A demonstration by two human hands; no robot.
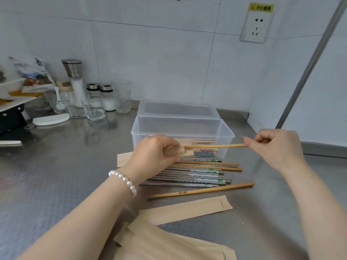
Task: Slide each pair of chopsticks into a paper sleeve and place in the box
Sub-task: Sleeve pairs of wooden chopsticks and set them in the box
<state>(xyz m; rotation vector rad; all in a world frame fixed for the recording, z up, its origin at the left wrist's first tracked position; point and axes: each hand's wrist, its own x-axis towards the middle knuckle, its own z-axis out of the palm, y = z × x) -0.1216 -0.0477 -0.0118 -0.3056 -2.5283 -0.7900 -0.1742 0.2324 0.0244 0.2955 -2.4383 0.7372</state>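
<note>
- Head view, centre of the frame: the left hand [154, 150] pinches the open mouth of a paper sleeve [173, 150], its grip curled narrow around the paper.
- The right hand [276, 145] grips the far end of a wooden pair of chopsticks [216, 146]; the tips sit at the sleeve's mouth, so the pair looks only just started in, with most of its length bare.
- Just behind the hands stands the clear plastic box [183, 126], its lid tipped open at the back. A few sleeved pairs appear to lie inside, though the wall blurs the count.
- Below the hands, a heap of loose chopsticks [195, 173], metal and wooden, lies on the steel worktop [65, 166], with one wooden pair [201, 190] set a little apart.
- Lower centre: an empty sleeve [185, 210] and a stack of spare sleeves [169, 244] wait.
- Judging by the heap, the job is in its early part, with most pairs left to wrap.
</note>
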